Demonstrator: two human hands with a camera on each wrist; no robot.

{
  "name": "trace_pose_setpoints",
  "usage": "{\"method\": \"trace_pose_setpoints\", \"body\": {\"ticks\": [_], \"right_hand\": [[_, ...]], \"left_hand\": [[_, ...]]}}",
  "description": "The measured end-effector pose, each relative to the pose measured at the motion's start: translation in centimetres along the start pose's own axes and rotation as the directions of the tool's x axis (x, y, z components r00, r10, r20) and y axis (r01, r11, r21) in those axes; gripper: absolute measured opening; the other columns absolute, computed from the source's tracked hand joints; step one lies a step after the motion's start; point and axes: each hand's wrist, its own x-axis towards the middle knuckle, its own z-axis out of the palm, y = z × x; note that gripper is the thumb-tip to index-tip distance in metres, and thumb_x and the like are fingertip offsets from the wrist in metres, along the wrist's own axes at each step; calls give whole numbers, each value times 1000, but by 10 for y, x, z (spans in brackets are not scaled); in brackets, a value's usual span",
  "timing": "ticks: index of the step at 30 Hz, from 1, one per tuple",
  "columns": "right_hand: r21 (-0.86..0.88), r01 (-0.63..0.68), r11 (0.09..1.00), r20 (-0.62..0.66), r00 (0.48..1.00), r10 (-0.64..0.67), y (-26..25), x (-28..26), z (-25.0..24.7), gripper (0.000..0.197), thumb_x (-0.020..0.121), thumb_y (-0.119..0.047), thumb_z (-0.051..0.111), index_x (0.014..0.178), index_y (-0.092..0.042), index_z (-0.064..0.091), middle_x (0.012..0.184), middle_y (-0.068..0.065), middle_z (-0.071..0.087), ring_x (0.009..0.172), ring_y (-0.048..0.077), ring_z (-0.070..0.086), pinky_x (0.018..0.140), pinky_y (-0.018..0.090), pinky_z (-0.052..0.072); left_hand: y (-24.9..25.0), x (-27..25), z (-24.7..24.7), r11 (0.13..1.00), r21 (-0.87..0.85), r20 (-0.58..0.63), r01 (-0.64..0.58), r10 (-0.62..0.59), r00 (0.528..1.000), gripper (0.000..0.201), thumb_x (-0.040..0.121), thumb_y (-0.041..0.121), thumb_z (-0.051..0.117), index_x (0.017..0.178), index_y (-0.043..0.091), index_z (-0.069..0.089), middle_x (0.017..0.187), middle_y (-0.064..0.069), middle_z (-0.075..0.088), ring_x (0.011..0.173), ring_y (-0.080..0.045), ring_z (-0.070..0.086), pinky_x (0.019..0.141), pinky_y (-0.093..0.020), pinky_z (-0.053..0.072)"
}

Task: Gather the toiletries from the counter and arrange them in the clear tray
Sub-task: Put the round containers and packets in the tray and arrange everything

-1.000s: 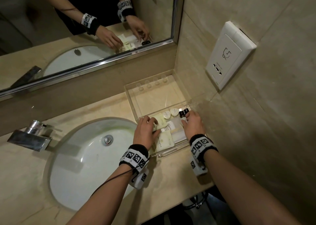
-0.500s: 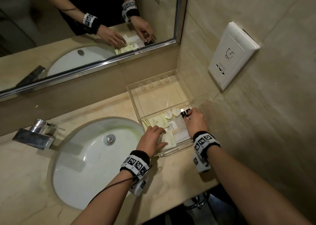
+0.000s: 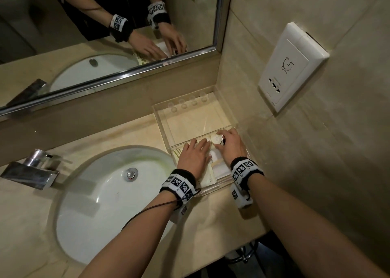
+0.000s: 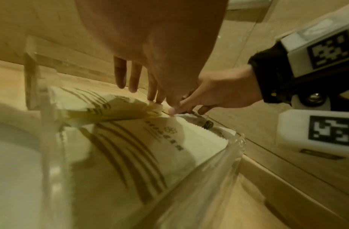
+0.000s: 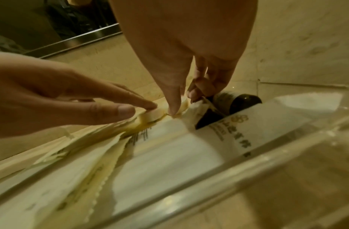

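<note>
Both hands work inside the clear tray (image 3: 160, 117) on the bench. The left hand (image 3: 193, 158) lies with straight fingers on the sachets (image 4: 150, 148). The right hand (image 3: 231, 147) pinches a small round soap (image 3: 216, 140) beside a dark bottle (image 5: 240, 102).

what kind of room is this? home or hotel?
A bathroom vanity, probably a hotel's: oval white undermount sink with a chrome faucet in a beige stone counter, wall mirror above, and small branded toiletry sachets in a clear acrylic tray.
</note>
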Motion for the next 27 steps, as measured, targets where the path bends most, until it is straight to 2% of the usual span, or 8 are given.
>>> {"method": "trace_pose_setpoints", "body": {"ticks": [6, 10, 11, 13, 16, 21, 24, 27], "right_hand": [[72, 81, 994, 29, 996, -84, 11, 1, -3, 44, 80, -14, 76, 120, -25, 63, 111, -2, 54, 96, 20, 60, 90, 42, 54], [145, 79, 986, -87, 994, -67, 14, -13, -19, 27, 80, -6, 73, 103, -18, 66, 102, -2, 61, 88, 13, 59, 82, 33, 55], [160, 76, 984, -70, 995, -66, 14, -20, -24, 21, 81, -7, 73, 98, -18, 66, 98, -2, 62, 85, 12, 59, 80, 31, 55], [160, 79, 984, 92, 991, -95, 16, -37, -31, 22, 81, -12, 74, 100, -20, 66, 100, -6, 63, 87, 9, 60, 82, 26, 53], [-6, 157, 988, 290, 945, -148, 26, -56, -29, 33, 78, -19, 78, 108, -23, 65, 105, -11, 60, 92, 8, 59, 88, 26, 49], [-146, 217, 965, 305, 938, -164, 40, -62, -23, 24, 82, -26, 74, 104, -25, 65, 109, -10, 62, 97, 11, 57, 88, 27, 47], [-158, 204, 966, 303, 941, -149, 42, -61, -23, 20, 82, -22, 74, 101, -24, 66, 111, -7, 64, 99, 14, 60, 86, 29, 48], [-135, 187, 973, 270, 952, -145, 47, -60, -24, 23, 82, -21, 74, 104, -24, 67, 114, -6, 66, 100, 15, 62, 91, 33, 52]], "left_hand": [[-7, 0, 2, 1000, 2, 23, -26, 26, 999, 55, 101, 40, 35, 151, 21, 24, 157, 5, 28, 139, -28, 29, 106, -40, 28], [-8, -13, -5, 984, -164, -109, -64, 47, 993, 45, 94, 35, 52, 136, 20, 49, 139, 1, 51, 125, -26, 42, 101, -38, 40], [-7, -19, -4, 974, -212, -128, -82, 56, 990, 42, 91, 36, 56, 130, 20, 54, 132, 1, 54, 120, -24, 45, 97, -37, 44], [-2, -34, 1, 958, -267, -90, -100, 78, 993, 46, 85, 44, 62, 125, 22, 55, 128, 3, 54, 115, -18, 45, 94, -33, 45], [5, -50, 12, 968, -236, -28, -91, 87, 996, 57, 81, 49, 65, 130, 25, 50, 134, 4, 51, 120, -16, 44, 100, -31, 41], [8, -56, 14, 976, -209, -44, -58, 49, 998, 56, 83, 43, 65, 133, 25, 48, 137, 3, 50, 120, -18, 45, 101, -33, 39], [9, -59, 15, 975, -221, -53, -38, 27, 998, 55, 82, 43, 65, 132, 26, 48, 134, 3, 51, 118, -19, 45, 100, -33, 40], [8, -60, 15, 971, -235, -74, -30, 13, 997, 56, 82, 42, 66, 133, 26, 48, 132, 2, 52, 117, -19, 46, 99, -32, 40]]}}
